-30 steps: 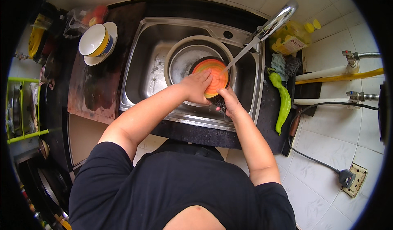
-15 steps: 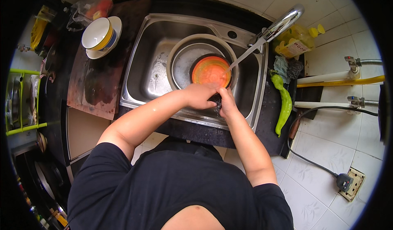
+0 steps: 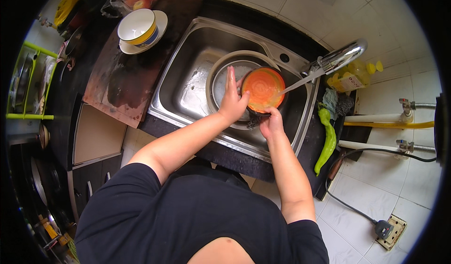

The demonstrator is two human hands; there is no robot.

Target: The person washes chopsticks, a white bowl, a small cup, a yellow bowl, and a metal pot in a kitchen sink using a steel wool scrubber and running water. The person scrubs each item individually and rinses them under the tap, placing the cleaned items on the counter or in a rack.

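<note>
A round bowl [image 3: 264,88], orange inside with a dark outer side, is tilted above a wide metal basin [image 3: 212,83] in the sink. Water from the tap [image 3: 345,56] runs into it at its right side. My right hand [image 3: 271,123] is closed on the bowl's near rim, thumb on top. My left hand [image 3: 234,99] lies along the bowl's left side, fingers stretched out and thumb by the rim. A dark mesh scourer [image 3: 253,122] shows just under the bowl, between my hands; whether a hand holds it is hidden.
A white bowl with a yellow band [image 3: 137,27] sits on a plate on the wooden board [image 3: 110,83], left of the sink [image 3: 188,62]. Right of the sink lie a green pepper [image 3: 326,142], a cloth [image 3: 330,99] and a yellow bottle [image 3: 350,78].
The orange bowl has lifted and tilted up out of the basin. My left hand has moved from near the scourer to the bowl's left side; my right hand now grips the rim.
</note>
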